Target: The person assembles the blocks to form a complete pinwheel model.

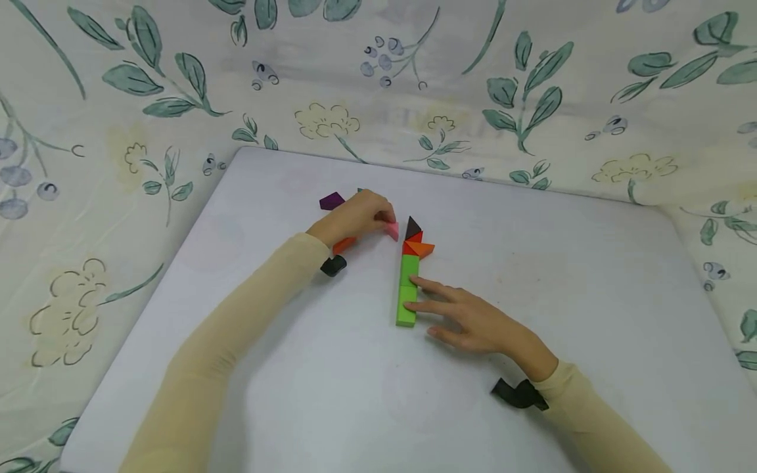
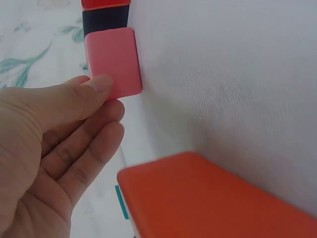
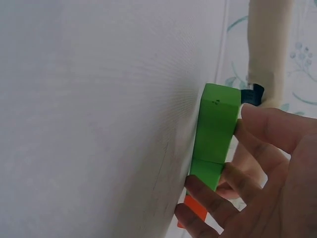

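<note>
My left hand pinches a small pink block between thumb and fingers, just left of a column of blocks. That column has a dark block at its far end, then red pieces and an orange triangular block pointing right. Nearer to me, two green blocks lie end to end. My right hand is spread beside them, its extended fingers touching the green blocks. In the left wrist view, the pink block appears close to the dark one; whether they touch, I cannot tell.
Partly behind the left hand lie a purple block, an orange block and a sliver of a teal block. All rest on a white tabletop. Leaf-patterned cloth borders its far side. A black strap hangs at the right wrist.
</note>
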Demonstrator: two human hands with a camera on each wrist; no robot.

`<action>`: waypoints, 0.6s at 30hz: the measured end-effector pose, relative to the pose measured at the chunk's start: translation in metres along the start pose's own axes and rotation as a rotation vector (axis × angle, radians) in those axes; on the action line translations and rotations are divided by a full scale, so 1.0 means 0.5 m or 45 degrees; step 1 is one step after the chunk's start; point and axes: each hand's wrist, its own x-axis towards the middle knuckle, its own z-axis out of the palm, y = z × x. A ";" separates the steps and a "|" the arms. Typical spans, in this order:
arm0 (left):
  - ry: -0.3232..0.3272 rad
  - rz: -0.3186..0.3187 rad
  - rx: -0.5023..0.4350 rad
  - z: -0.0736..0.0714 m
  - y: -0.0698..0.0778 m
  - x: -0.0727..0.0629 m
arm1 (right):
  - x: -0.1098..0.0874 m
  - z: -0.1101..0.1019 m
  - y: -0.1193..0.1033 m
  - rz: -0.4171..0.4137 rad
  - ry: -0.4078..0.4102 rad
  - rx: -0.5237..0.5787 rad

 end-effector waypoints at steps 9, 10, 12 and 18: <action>-0.015 0.041 0.018 0.011 0.006 0.016 | 0.000 0.005 0.002 0.005 -0.005 -0.012; -0.013 0.049 0.018 0.012 0.007 0.017 | 0.000 0.005 0.002 0.008 -0.006 -0.013; -0.009 0.060 0.017 0.013 0.009 0.019 | 0.000 0.005 0.001 0.017 -0.011 -0.011; -0.011 0.056 0.014 0.012 0.013 0.019 | 0.001 0.005 0.000 0.035 -0.029 -0.004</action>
